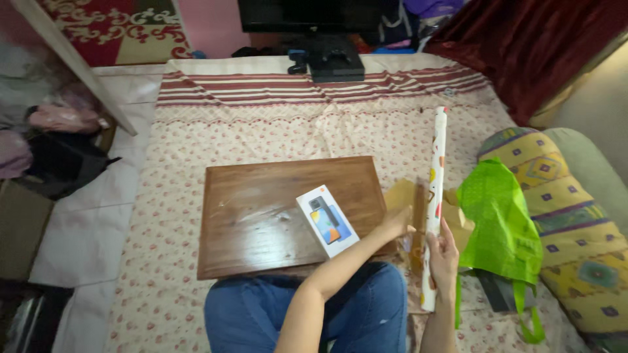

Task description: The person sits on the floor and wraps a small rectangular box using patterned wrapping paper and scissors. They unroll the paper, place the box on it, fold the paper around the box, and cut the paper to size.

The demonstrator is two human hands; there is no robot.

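While the roll of wrapping paper (434,196) is held upright-ish, tilted a bit away over the bedspread (261,131), it's gripped low down by the right hand (443,255), fingers closed around the tube. The left hand (397,222) is stretched across toward the folded brown paper (409,202) just beside the roll; whether anything is actually pinched there can't be told, since the fingers are half hidden. A white phone box (327,220) is parked flat near the right edge of the wooden board (261,209), close to the left forearm. A green bag (500,222) is slumped just right of the roll, against a patterned cushion (569,222). Honestly, the risky bit: the roll is long and only held near its bottom end, so the top could easily be swung into stuff or tipped over if the grip is loosened. The box could also be nudged off the board by that forearm, since it's sat so close to the edge.
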